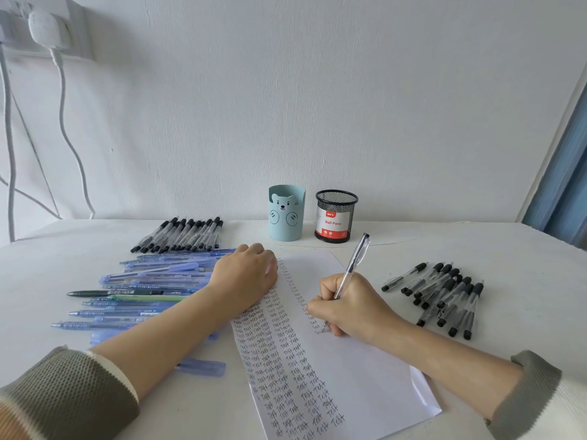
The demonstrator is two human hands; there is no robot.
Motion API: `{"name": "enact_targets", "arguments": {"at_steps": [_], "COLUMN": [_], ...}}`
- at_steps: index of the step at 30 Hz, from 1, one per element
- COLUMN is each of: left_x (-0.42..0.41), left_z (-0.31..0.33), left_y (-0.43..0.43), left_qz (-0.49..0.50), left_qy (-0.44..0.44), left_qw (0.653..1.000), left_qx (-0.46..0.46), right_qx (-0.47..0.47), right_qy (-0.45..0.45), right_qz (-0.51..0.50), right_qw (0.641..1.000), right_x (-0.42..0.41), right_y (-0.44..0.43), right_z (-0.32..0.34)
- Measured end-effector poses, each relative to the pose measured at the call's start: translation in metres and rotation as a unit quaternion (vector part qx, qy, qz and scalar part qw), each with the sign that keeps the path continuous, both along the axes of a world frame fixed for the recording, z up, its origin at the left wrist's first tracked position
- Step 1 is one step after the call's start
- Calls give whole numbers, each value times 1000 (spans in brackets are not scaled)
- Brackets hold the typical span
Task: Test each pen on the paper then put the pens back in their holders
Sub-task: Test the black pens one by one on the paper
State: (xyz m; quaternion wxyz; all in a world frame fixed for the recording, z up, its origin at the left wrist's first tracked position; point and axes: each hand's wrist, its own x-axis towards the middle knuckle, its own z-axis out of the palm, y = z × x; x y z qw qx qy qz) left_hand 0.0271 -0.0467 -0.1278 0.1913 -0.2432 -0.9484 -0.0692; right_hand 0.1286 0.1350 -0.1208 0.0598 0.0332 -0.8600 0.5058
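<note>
My right hand (352,306) grips a clear pen (353,267) with curled fingers, and the tip touches the paper (368,373) just below my fingers, beside columns of the word "Test". My left hand (244,274) rests palm down on the upper left part of the paper and holds nothing. A pile of black pens (444,296) lies to the right of my right hand. The blue holder (286,214) and the mesh holder (336,215) stand behind the paper, near the wall.

White plug (47,27) and cables (68,122) on the wall (317,90); blue curtain (563,192).
</note>
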Motion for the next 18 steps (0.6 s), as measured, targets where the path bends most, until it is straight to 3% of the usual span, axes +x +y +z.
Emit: {"name": "enact_targets", "arguments": {"at_steps": [10, 18], "left_x": [0, 0], "left_z": [1, 1], "left_y": [-1, -1], "left_qz": [-2, -8], "left_qy": [-4, 2], "left_qw": [1000, 1000], "left_qx": [-2, 5], "right_qx": [-15, -31], "right_qy": [-7, 70], "right_qz": [-4, 4], "right_qw": [1000, 997], "right_x": [0, -1], "right_y": [2, 17], "right_z": [4, 35]}}
